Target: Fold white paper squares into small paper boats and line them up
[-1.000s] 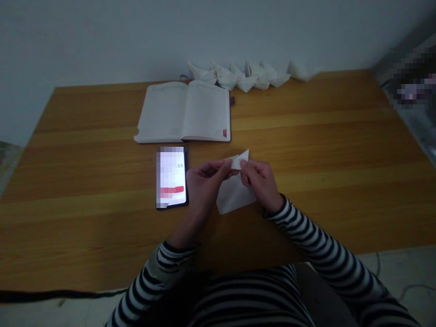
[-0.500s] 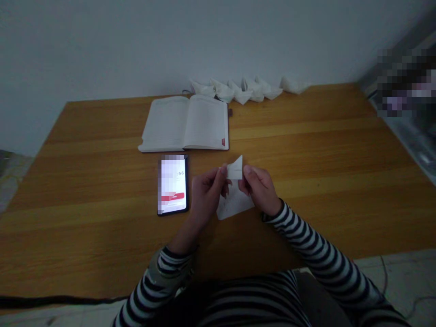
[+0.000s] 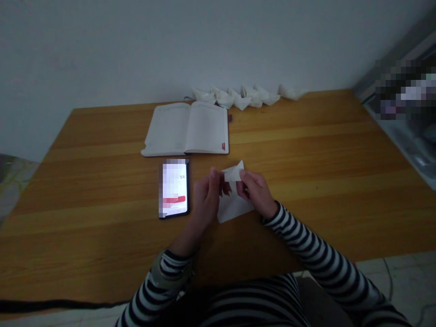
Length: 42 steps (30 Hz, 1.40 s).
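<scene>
right hand [image 3: 256, 188] pinches a folded paper [image 3: 233, 174] toward the near edge of the worktop [image 3: 323, 150]; left hand [image 3: 207, 196], thumb upright, is at the paper's left end, grip unclear from here.

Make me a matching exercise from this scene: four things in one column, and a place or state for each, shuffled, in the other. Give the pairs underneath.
1. Notebook
2. Phone
3. Small folded paper
4. White paper boats

A. Pinched in the right hand
B. Along the wall
C. Lying open
D. Screen lit

Pairs: 1-C, 2-D, 3-A, 4-B
</scene>
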### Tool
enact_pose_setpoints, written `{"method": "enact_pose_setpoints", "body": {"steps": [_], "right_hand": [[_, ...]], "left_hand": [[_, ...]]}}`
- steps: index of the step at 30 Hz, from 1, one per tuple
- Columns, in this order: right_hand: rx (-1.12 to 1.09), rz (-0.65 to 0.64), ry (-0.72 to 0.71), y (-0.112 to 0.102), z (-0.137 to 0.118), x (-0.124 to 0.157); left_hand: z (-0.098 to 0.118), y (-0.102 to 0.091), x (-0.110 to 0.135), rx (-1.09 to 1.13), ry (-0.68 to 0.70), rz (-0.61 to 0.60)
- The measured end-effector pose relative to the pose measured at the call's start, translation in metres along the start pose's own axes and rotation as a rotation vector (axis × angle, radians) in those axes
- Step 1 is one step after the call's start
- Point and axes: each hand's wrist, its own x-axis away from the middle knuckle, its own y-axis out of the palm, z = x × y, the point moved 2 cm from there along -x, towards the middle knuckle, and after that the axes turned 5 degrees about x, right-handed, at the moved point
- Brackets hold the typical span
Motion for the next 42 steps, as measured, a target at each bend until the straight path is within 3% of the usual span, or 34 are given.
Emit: {"method": "enact_pose_setpoints", "body": {"steps": [3,5,9,14,16,20,25,28,32,36,42], "right_hand": [[-0.136,-0.001,0.085,-0.002,0.002,-0.003],[-0.192,-0.075,0.143,-0.003,0.001,-0.002],[-0.086,-0.196,0.134,-0.004,-0.002,-0.001],[0.175,0.037,-0.097,-0.01,-0.004,-0.003],[0.2,0.048,-0.147,-0.009,-0.005,-0.004],[0.121,0.035,-0.111,-0.008,-0.009,-0.004],[0.03,-0.029,0.021,-0.016,-0.011,-0.008],[-0.082,-0.024,0.125,-0.022,-0.006,-0.01],[-0.199,0.025,0.197,-0.022,0.002,-0.01],[-0.189,0.043,0.077,-0.022,-0.003,-0.008],[0.066,0.054,-0.132,-0.023,-0.017,-0.005]], "left_hand": [[0.004,-0.001,-0.005,-0.109,0.186,-0.119],[0.005,-0.001,-0.007,-0.2,0.281,-0.144],[0.003,-0.005,-0.01,-0.236,0.346,-0.012],[-0.002,-0.006,-0.008,-0.015,0.049,0.096],[-0.003,-0.003,-0.007,0.104,-0.07,0.086],[0.001,-0.001,-0.007,0.194,-0.187,0.031],[0.005,-0.006,-0.011,0.262,-0.329,-0.143],[0.003,-0.008,-0.013,0.259,-0.371,-0.2],[-0.003,-0.01,-0.013,0.283,-0.372,-0.178],[-0.008,-0.012,-0.012,0.348,-0.358,-0.193],[-0.002,-0.013,-0.014,0.462,-0.366,-0.17]]}}
